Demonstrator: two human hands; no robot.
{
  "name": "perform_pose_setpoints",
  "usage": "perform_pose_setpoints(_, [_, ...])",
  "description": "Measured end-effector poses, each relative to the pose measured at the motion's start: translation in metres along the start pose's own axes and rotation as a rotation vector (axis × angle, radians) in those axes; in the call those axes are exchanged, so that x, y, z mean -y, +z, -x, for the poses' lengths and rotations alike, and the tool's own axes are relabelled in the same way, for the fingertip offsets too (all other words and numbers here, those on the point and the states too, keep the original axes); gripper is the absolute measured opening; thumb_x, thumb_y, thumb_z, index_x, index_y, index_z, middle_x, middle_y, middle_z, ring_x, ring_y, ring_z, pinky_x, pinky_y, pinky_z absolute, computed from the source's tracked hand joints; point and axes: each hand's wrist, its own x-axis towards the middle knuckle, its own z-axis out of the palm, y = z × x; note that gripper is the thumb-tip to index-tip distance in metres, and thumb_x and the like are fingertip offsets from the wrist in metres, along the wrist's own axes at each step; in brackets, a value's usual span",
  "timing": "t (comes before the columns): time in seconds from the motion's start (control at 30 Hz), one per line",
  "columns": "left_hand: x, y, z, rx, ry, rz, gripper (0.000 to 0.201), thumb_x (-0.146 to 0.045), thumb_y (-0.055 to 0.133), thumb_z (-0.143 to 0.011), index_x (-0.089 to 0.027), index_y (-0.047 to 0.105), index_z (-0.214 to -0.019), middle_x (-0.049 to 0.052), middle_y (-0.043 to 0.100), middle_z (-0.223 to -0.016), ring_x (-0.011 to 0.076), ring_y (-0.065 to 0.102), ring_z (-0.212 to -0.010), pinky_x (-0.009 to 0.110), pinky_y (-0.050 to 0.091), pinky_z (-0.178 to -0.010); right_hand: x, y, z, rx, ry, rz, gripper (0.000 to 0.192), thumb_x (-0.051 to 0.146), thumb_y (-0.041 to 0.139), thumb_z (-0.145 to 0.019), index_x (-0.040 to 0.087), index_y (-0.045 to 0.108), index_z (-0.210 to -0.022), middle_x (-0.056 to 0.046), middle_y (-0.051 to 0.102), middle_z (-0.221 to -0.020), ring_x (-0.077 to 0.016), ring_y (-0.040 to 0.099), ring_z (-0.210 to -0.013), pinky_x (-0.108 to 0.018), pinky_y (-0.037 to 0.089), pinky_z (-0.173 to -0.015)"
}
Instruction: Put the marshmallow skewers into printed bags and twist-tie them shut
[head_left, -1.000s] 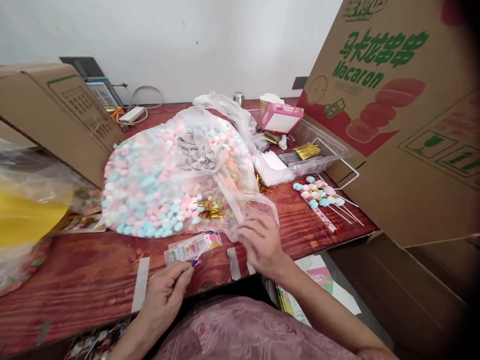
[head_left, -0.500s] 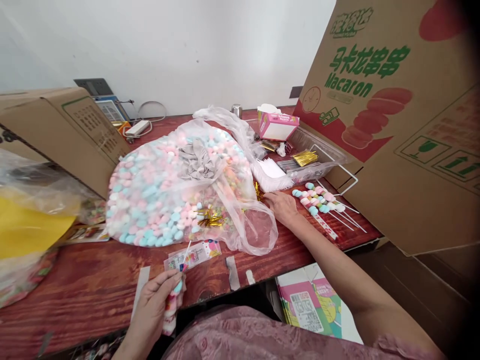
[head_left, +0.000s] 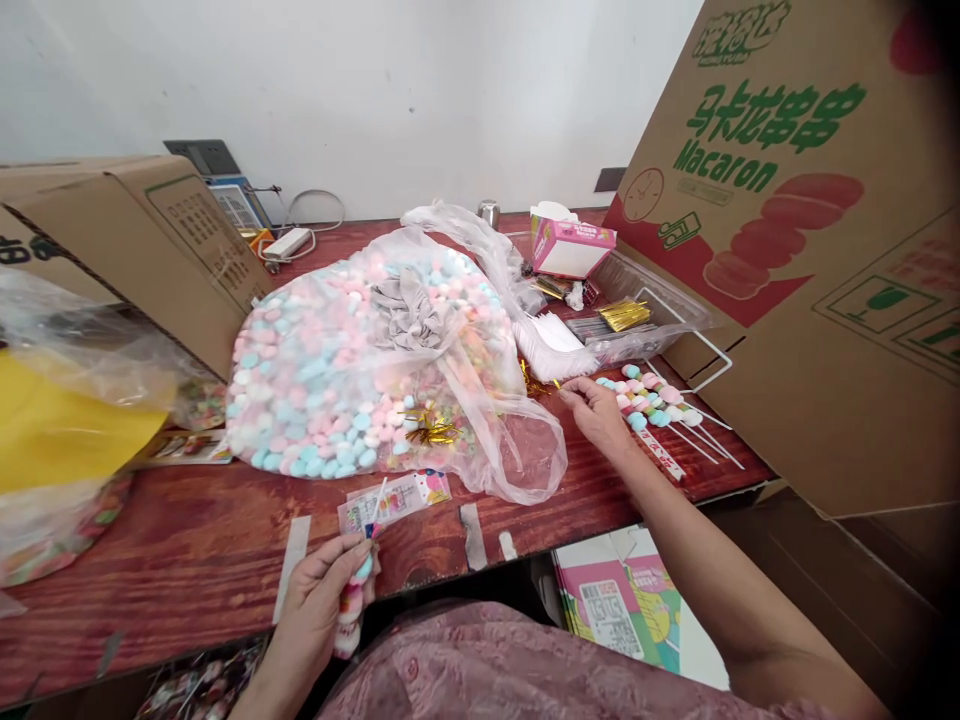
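Observation:
My left hand (head_left: 319,585) is closed around the gathered neck of a wrapped marshmallow skewer (head_left: 349,604) over the table's front edge; its white stick (head_left: 381,502) points up. Thumb and forefinger of my right hand (head_left: 600,418) pinch a gold twist tie (head_left: 556,384), of which only a short end shows. Just left of those fingers lies a bunch of gold ties (head_left: 533,380). Another gold bunch (head_left: 433,428) rests on the big clear bag of pastel marshmallows (head_left: 300,400). Bare marshmallow skewers (head_left: 654,396) lie right of my right hand. A printed clear wrapper (head_left: 397,500) lies near the left hand.
A large cardboard box (head_left: 780,250) stands at the right and another box (head_left: 180,250) at the left. Behind my right hand are a clear tray (head_left: 675,310) with gold ties, a stack of white sleeves (head_left: 555,347) and a pink carton (head_left: 574,245).
My right hand has drawn slightly back from the gold bunch, now with a tie between its fingertips. The left hand keeps its hold on the skewer. The view has shifted slightly.

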Motion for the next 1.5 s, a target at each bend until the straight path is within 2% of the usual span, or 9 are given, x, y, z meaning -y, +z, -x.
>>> perform_pose_setpoints(0.1, [0.0,0.001,0.0,0.009,0.005,0.013,0.045,-0.048,0.083,-0.057,-0.015,0.064,-0.081,-0.002,0.058,-0.05,0.0029,0.032,-0.031,0.013,0.021,-0.03,0.002,-0.002,0.004,-0.011,0.056,-0.19,0.026,0.041,0.05,-0.083,0.019,0.055,-0.069,-0.001,0.059,-0.059,-0.0123,0.047,-0.051,-0.026,0.04,-0.049])
perform_pose_setpoints(0.23, [0.002,-0.004,-0.003,0.065,0.0,-0.001,0.044,-0.046,0.082,-0.059,-0.015,0.064,-0.083,-0.001,0.061,-0.053,0.0038,0.034,-0.032,0.014,0.022,-0.029,0.02,-0.013,0.013,-0.066,0.088,-0.394,0.026,0.046,0.057,-0.079,0.02,0.054,-0.075,-0.001,0.063,-0.063,-0.0096,0.045,-0.045,-0.023,0.035,-0.041])
perform_pose_setpoints(0.43, [-0.011,-0.002,0.007,0.221,-0.028,-0.001,0.036,-0.046,0.076,-0.068,-0.013,0.064,-0.076,0.0,0.058,-0.05,0.0047,0.037,-0.033,0.015,0.024,-0.031,0.081,-0.005,0.063,0.045,0.043,-0.633,0.014,0.034,0.07,-0.079,0.023,0.066,-0.086,0.0,0.065,-0.064,-0.0128,0.054,-0.048,-0.025,0.041,-0.041])
perform_pose_setpoints(0.6, [-0.023,0.018,0.014,0.386,0.038,0.058,0.035,-0.044,0.076,-0.067,-0.012,0.065,-0.079,0.001,0.062,-0.064,0.0042,0.044,-0.038,0.017,0.03,-0.034,0.137,0.047,0.116,0.37,-0.467,-0.414,0.016,0.018,0.056,-0.09,0.023,0.071,-0.09,-0.002,0.072,-0.079,-0.0141,0.065,-0.064,-0.026,0.051,-0.059])
perform_pose_setpoints(0.7, [-0.022,0.024,0.015,0.42,0.081,0.0,0.034,-0.045,0.074,-0.07,-0.014,0.064,-0.077,-0.004,0.053,-0.06,0.0024,0.041,-0.036,0.016,0.029,-0.033,0.156,0.071,0.129,0.376,-0.587,-0.378,0.017,0.014,0.05,-0.092,0.022,0.065,-0.092,-0.002,0.071,-0.079,-0.0125,0.064,-0.066,-0.024,0.05,-0.062])
perform_pose_setpoints(0.87, [-0.019,0.019,0.015,0.435,0.061,-0.041,0.033,-0.046,0.071,-0.075,-0.015,0.061,-0.078,-0.009,0.043,-0.049,0.0029,0.036,-0.032,0.015,0.027,-0.03,0.16,0.083,0.13,0.381,-0.523,-0.382,0.006,0.017,0.053,-0.092,0.021,0.055,-0.088,0.003,0.059,-0.067,-0.0099,0.053,-0.055,-0.022,0.043,-0.054])
perform_pose_setpoints(1.13, [-0.013,0.01,0.006,0.468,-0.049,0.0,0.032,-0.044,0.071,-0.074,-0.013,0.064,-0.075,-0.002,0.057,-0.054,0.0053,0.04,-0.03,0.017,0.026,-0.026,0.152,0.09,0.133,0.398,-0.407,-0.425,0.012,0.02,0.056,-0.091,0.022,0.052,-0.08,0.005,0.054,-0.063,-0.0087,0.048,-0.053,-0.021,0.04,-0.051])
perform_pose_setpoints(1.3, [-0.01,0.01,-0.002,0.422,-0.027,0.101,0.029,-0.039,0.075,-0.067,-0.012,0.065,-0.072,0.0,0.059,-0.053,0.0049,0.041,-0.034,0.017,0.029,-0.032,0.145,0.088,0.125,0.576,-0.32,-0.471,0.009,0.024,0.058,-0.091,0.02,0.063,-0.085,0.001,0.065,-0.072,-0.011,0.057,-0.062,-0.023,0.046,-0.062])
perform_pose_setpoints(1.5, [-0.015,0.011,-0.002,0.375,-0.012,0.126,0.03,-0.039,0.076,-0.066,-0.012,0.063,-0.068,-0.001,0.057,-0.052,0.0045,0.041,-0.035,0.016,0.026,-0.033,0.139,0.082,0.118,0.795,-0.162,-0.496,0.017,0.027,0.055,-0.091,0.019,0.063,-0.079,0.002,0.059,-0.063,-0.0092,0.048,-0.052,-0.022,0.039,-0.054])
